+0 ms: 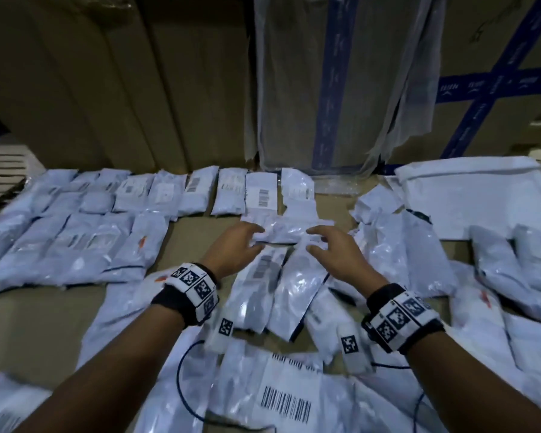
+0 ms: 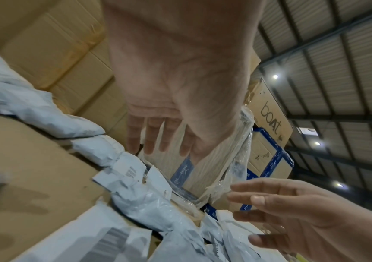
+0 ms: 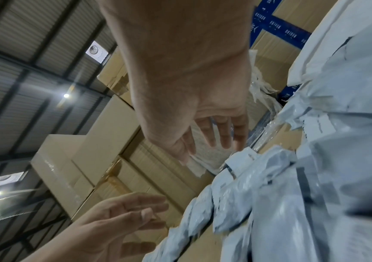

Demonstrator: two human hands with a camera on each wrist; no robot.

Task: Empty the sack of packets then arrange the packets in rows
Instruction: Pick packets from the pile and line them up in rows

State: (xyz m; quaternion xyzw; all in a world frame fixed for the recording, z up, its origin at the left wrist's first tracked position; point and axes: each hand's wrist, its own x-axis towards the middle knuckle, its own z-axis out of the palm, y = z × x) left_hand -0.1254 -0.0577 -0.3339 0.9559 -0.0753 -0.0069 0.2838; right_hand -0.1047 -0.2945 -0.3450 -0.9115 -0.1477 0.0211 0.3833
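Observation:
Light blue-white plastic packets cover a cardboard surface (image 1: 194,239). Two tidy rows lie at the back left, the far row (image 1: 166,192) and the nearer row (image 1: 75,245). A loose heap of packets (image 1: 278,292) fills the middle and right. My left hand (image 1: 238,245) and right hand (image 1: 331,248) hover with fingers spread on either side of a small crumpled packet (image 1: 280,234); whether they touch it I cannot tell. In the wrist views my left hand (image 2: 158,134) and right hand (image 3: 205,131) hold nothing. The flat white sack (image 1: 481,198) lies at the back right.
Tall cardboard boxes (image 1: 107,89) and a plastic-wrapped box with blue tape (image 1: 341,89) wall off the back. A large packet with a barcode label (image 1: 288,398) lies nearest me. A thin dark cable (image 1: 181,370) loops over the near packets.

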